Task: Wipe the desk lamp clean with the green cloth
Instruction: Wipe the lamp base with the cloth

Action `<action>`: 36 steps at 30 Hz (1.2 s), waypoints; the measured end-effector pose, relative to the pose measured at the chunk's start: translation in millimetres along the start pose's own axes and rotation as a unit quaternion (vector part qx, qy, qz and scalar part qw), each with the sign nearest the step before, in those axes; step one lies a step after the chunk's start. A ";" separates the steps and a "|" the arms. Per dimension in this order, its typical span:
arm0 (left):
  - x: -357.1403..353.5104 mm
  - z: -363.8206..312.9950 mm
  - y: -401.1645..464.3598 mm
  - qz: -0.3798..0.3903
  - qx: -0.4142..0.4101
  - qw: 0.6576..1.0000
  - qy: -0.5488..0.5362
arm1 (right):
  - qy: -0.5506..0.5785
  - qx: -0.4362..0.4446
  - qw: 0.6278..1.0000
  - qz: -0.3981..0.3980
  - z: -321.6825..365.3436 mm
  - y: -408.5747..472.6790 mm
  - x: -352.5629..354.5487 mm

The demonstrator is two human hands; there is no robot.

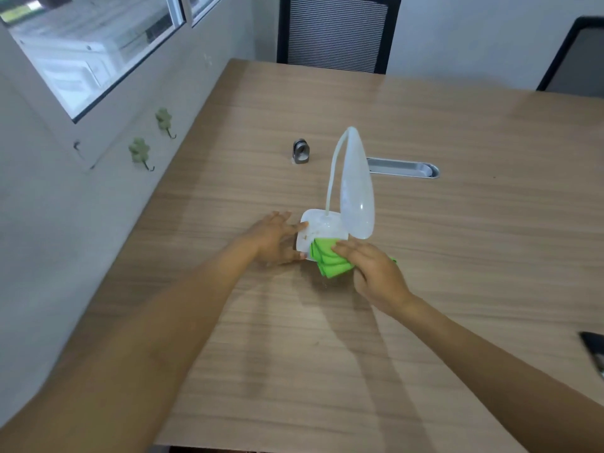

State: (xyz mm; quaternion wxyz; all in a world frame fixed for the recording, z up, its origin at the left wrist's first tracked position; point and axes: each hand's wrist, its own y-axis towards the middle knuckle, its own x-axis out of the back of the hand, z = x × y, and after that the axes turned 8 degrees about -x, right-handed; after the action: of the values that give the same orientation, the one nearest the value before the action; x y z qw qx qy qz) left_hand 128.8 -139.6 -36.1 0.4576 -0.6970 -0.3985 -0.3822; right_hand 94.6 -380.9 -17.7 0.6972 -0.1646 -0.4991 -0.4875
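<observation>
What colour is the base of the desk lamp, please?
White, seen in the head view: the lamp base.

no legible text, labels, brands or numbers anywhere in the head view. nothing printed shows on the surfaces in frame; any fine marks are too blurred to read.

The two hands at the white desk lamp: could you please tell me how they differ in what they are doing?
The left hand is bare and braces the side of the white desk lamp at its base; the right hand presses the folded green cloth onto the base's near edge. Both rest low over the wooden table.
</observation>
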 end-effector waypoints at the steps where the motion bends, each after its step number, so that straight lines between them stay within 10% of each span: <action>1: -0.5 0.5 0.2 -0.001 -0.002 1.000 -0.001 | 0.002 -0.010 1.000 -0.026 3.2 11.4 -0.1; 13: -3.9 4.7 2.4 -0.009 -0.011 1.000 -0.008 | -0.058 -0.005 0.996 0.065 14.6 -2.4 -16.3; 18: -4.2 5.0 3.1 -0.007 -0.008 1.000 -0.006 | -0.047 -0.035 0.998 -0.028 23.6 13.0 0.4; 24: -3.6 4.5 3.2 -0.005 -0.006 1.000 0.004 | -0.079 -0.099 0.987 0.099 20.7 41.0 -26.1; 36: -2.2 3.2 3.9 0.005 0.002 1.000 0.005 | -0.051 -0.035 0.996 -0.062 14.2 15.6 5.5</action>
State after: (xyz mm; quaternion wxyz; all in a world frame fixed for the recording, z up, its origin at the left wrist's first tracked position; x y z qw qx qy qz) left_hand 132.0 -138.1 -40.3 0.4629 -0.6961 -0.3935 -0.3823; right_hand 100.3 -366.3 -2.7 0.6330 -0.1826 -0.5258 -0.5381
